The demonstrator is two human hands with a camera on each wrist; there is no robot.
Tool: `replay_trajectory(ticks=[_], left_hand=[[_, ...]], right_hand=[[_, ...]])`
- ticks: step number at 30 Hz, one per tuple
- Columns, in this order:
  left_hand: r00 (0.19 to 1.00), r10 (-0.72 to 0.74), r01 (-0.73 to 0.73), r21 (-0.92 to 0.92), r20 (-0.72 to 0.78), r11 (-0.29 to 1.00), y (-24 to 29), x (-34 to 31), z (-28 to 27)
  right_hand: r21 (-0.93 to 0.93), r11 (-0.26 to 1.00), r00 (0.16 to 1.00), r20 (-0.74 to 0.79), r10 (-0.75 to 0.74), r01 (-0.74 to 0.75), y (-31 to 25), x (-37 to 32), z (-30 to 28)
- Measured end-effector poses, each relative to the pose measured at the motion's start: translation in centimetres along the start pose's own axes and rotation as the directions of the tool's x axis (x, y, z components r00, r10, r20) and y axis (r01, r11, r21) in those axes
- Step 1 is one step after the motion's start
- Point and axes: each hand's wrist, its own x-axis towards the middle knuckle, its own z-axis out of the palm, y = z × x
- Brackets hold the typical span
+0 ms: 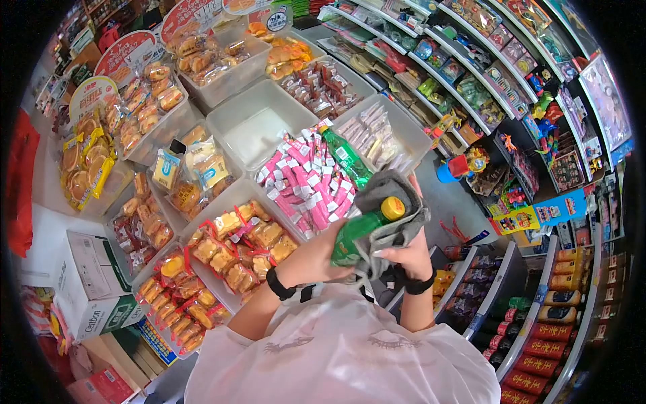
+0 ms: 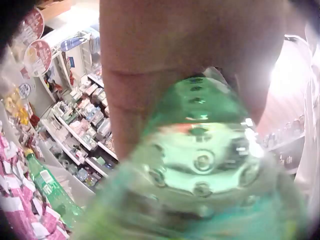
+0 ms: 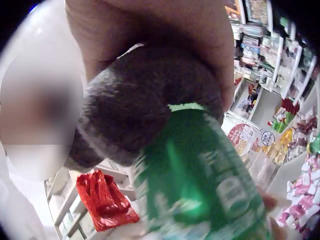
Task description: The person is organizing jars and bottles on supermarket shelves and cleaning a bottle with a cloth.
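In the head view, a green plastic bottle [image 1: 355, 236] with a yellow cap [image 1: 393, 208] is held tilted in front of the chest. My left hand [image 1: 315, 254] grips it toward its base; the left wrist view shows the clear green bottom [image 2: 202, 160] close up. My right hand [image 1: 412, 252] holds a grey cloth [image 1: 389, 237] against the bottle's upper part. From the right wrist, the cloth [image 3: 135, 100] is bunched under the fingers and presses on the green bottle [image 3: 200, 175]. A second green bottle [image 1: 346, 156] lies on pink-wrapped snacks [image 1: 309, 178] just beyond the hands.
Plastic bins of packaged breads [image 1: 235, 246] and cakes stand to the left and ahead, around a bare-bottomed bin [image 1: 259, 124]. A white carton [image 1: 94, 283] sits at the left. Shelves of toys and packets [image 1: 457, 74] and drink shelves [image 1: 552, 330] line the right side.
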Motion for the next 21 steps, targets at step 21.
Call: replay_trajectory(ticks=[21], left_hand=[[0.889, -0.163, 0.262, 0.183, -0.428, 0.948, -3.4, 8.4, 3.7]], right_hand=[[0.020, 0.998, 0.924, -0.379, -0.045, 0.057, 5.2, 6.8, -5.4]])
